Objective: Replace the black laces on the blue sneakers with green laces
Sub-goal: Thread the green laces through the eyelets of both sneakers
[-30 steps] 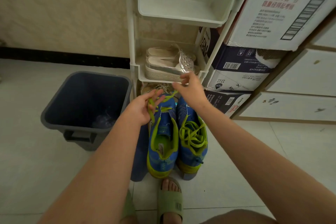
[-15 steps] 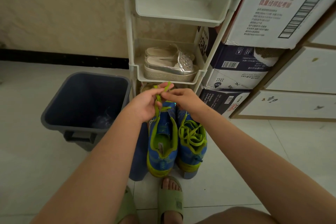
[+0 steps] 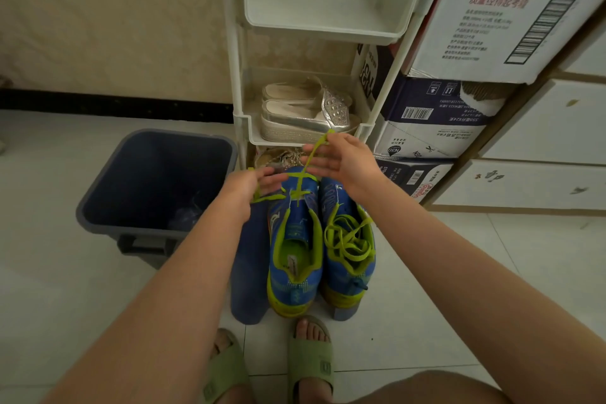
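the pair of blue sneakers [image 3: 323, 259] stands on the floor [image 3: 65, 272] just in front of the white rack [image 3: 324, 23], toes toward it. one sneaker is fully threaded with loose green laces [image 3: 347, 239]. the other sneaker [image 3: 293, 272] gapes open, and a green lace [image 3: 300, 195] crosses only the eyelets nearest the rack. the left hand [image 3: 252, 185] grips one end of that lace, which shows above and below the hand, forefingers reaching toward the toe. the right hand [image 3: 344, 161] pinches the other end up by the rack's middle shelf, its remaining fingers spread straight, so the strand rises taut from the shoe. a flat blue insole [image 3: 249, 259] lies against the open sneaker. silver sandals [image 3: 305, 118] sit on the rack's middle shelf. a dark bin [image 3: 157, 180] stands to one side of the rack, stacked cartons [image 3: 436, 121] to the other. feet in green slides [image 3: 310, 361] stand furthest from the rack.
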